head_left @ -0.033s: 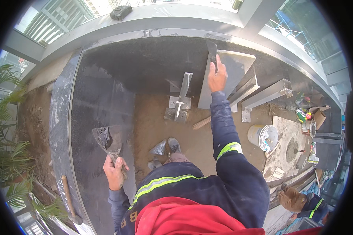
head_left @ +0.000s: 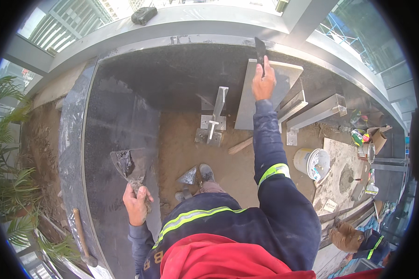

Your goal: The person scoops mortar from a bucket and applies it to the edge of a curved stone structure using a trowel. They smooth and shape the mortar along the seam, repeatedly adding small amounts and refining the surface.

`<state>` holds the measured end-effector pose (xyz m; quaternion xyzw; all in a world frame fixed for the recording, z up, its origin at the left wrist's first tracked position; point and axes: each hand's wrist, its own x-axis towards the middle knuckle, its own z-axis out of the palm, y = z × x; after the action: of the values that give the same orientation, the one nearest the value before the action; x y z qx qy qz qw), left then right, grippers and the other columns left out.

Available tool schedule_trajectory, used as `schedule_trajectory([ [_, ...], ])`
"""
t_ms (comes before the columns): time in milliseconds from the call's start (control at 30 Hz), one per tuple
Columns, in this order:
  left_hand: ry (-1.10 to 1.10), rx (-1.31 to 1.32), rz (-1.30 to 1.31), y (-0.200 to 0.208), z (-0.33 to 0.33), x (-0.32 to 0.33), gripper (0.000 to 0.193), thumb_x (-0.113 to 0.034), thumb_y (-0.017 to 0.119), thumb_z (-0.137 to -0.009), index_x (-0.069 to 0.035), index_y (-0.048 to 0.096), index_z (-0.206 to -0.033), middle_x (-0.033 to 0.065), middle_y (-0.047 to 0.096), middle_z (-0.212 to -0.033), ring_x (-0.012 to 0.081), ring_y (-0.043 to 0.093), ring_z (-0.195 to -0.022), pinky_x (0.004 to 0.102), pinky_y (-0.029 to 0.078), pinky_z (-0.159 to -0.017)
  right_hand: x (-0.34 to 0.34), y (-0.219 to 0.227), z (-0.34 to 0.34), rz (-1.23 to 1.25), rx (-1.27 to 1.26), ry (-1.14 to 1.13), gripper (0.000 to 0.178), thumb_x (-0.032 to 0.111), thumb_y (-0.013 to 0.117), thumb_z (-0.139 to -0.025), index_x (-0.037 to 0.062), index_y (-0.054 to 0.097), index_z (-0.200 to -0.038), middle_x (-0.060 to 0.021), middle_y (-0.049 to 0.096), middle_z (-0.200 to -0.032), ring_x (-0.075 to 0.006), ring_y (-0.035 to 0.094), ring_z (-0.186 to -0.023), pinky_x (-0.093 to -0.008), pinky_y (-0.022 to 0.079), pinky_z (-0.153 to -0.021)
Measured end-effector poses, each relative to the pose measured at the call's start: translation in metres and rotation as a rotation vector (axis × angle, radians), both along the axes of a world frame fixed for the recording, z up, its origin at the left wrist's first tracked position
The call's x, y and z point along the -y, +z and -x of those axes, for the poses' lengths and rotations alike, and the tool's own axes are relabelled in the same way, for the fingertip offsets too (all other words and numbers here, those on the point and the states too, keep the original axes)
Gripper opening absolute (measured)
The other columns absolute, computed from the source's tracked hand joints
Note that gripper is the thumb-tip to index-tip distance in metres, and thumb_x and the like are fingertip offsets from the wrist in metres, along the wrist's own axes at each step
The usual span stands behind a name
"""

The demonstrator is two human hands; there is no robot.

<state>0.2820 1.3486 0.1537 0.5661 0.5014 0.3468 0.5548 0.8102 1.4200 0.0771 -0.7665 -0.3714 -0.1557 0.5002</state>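
Observation:
My right hand [head_left: 264, 83] is closed round the handle of a putty knife [head_left: 260, 46], its dark blade reaching up to the pale ledge along the top of the black wall panel [head_left: 181, 69]. Just below that hand, a grey slab [head_left: 252, 109] leans against the panel. At the lower left, my left hand [head_left: 137, 204] grips the mortar-caked handle of a wide scraper [head_left: 134, 167]. Dark paste lies on the left part of its blade. This blade is over the dark stone surface beside me; whether it touches is unclear.
Metal posts [head_left: 217, 109] on bolted base plates rise from the dirt floor. To the right stand a white bucket [head_left: 307, 162] and a mortar-stained board [head_left: 335, 181]. A hammer [head_left: 81, 235] lies on the left ledge, a tape measure [head_left: 144, 15] on the far sill. Another person [head_left: 358, 239] crouches lower right.
My right hand has moved up and slightly right with the putty knife, bringing its blade from the panel face to the ledge. My left hand and its scraper have hardly moved.

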Motion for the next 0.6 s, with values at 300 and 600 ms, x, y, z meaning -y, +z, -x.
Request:
schedule_trajectory([
  [300,-0.006,0.051,0.005,-0.009,-0.012,-0.003,0.031,-0.029,0.062,-0.101,0.000,0.057,-0.108,0.0053,0.058,-0.073,0.0142,0.058,-0.057,0.0281,0.047,-0.053,-0.047,0.027,-0.106,0.467,0.022,-0.190,0.044,0.033,0.048,-0.105,0.0203,0.052,-0.147,-0.0224,0.067,-0.119,-0.0404,0.063,-0.112,-0.0507,0.049,-0.098],
  [600,-0.024,0.147,-0.010,-0.016,-0.014,-0.016,0.034,-0.029,0.061,-0.102,0.002,0.056,-0.115,0.0061,0.056,-0.073,0.0149,0.056,-0.055,0.0287,0.049,-0.050,-0.009,0.089,-0.092,-0.097,-0.440,0.404,0.046,0.028,0.056,-0.104,-0.0009,0.050,-0.139,-0.0193,0.070,-0.106,-0.0228,0.067,-0.080,-0.0362,0.056,-0.070],
])
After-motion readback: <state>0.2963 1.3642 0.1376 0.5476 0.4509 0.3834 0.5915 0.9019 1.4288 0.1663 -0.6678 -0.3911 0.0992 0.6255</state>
